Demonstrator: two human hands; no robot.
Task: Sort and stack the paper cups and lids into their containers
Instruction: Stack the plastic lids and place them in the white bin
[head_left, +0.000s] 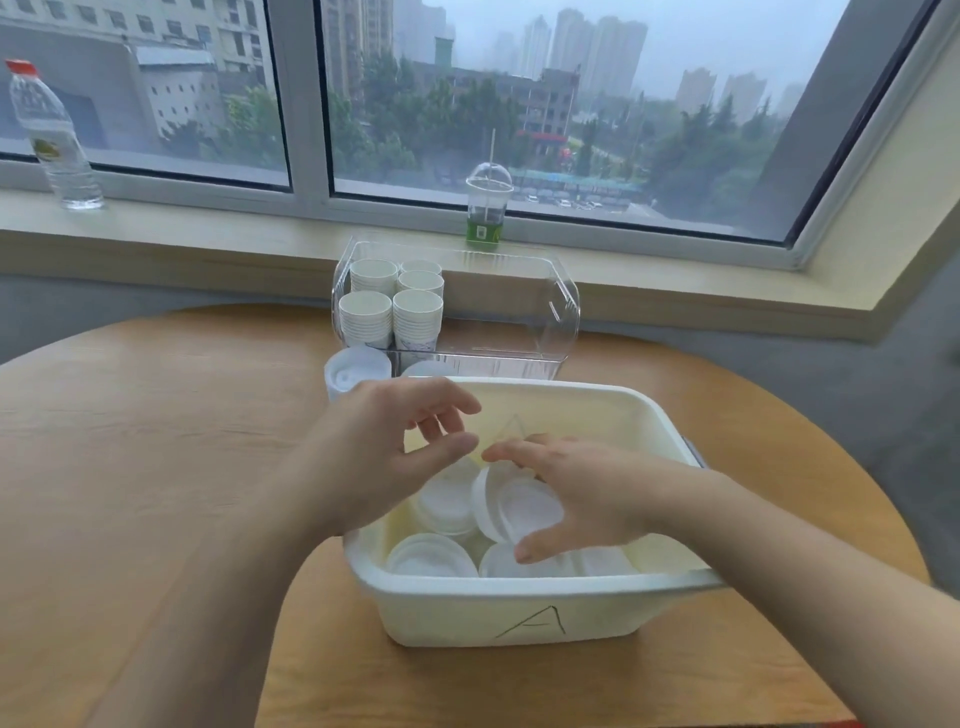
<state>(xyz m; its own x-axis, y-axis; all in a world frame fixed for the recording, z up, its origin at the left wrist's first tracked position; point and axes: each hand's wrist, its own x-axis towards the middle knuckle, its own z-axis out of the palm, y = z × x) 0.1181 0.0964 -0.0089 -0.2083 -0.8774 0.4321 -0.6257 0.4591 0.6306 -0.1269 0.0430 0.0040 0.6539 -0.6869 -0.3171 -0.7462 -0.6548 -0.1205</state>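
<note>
Hands reaching over white tub (519, 613) at lower centre of the frame, tub sitting on round wooden table (156, 415) and bearing a hand-drawn letter A on its near wall. Left hand (384, 457) hovering above the tub's far left corner, fingers loosely spread and slightly curved, thumb stretched toward the right, gripping nothing. Right hand (576, 488) hanging low inside the tub at centre right, fingers splayed wide and thumb pointing down-left, arching over tilted lid (519, 506); impossible to tell whether touching that lid or merely hovering just above it, though not closing round it. White lids (436, 556) lying loose and in short stacks across the tub's floor, beneath and in front of both hands. Clear container (550, 312) standing just behind the tub at upper centre, holding stacked paper cups (389, 306) packed into its left end. Two more stacks of lids (356, 371) resting on the table between the clear container and the tub, partly hidden behind the left hand. Domed drink cup (487, 208) with a straw standing on the windowsill at top centre, and water bottle (52, 140) standing on the sill at upper left.
</note>
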